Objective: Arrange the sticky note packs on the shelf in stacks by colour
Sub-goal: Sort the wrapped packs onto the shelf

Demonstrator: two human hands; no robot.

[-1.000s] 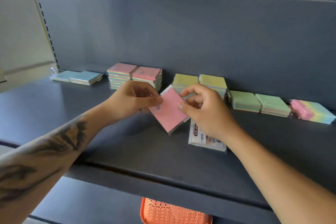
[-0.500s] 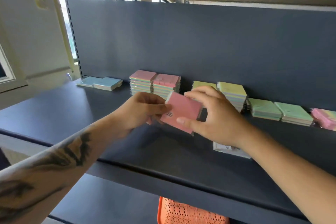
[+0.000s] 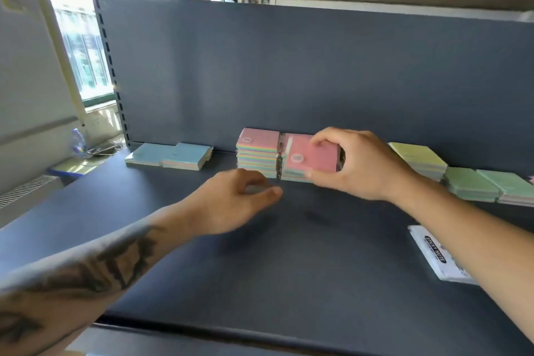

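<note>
Dark grey shelving fills the view, its back panel rising behind a row of sticky note packs, with windows off to the left. On the shelf [image 3: 289, 254] the right hand [image 3: 355, 166] pinches a pink pack [image 3: 310, 156] between thumb and fingers, holding it on or just above the right pink stack [image 3: 291, 175], which stands against the left pink stack [image 3: 257, 152]. The left hand [image 3: 237, 202] hovers nearby over the shelf, fingers loosely curled and holding nothing. Further out lie the blue packs [image 3: 173, 154] to the left, the yellow stack [image 3: 422, 159] and green packs [image 3: 485, 185] to the right, and a white wrapper [image 3: 433, 251] near the right forearm. If the pack is let go off-square, it could slide and overhang the stack; a nudge from the fingers might shift the packs beneath. Whether the pack already rests on the stack is hard to tell, since the hand covers its right edge, and the green row is cut off at the frame's edge.
</note>
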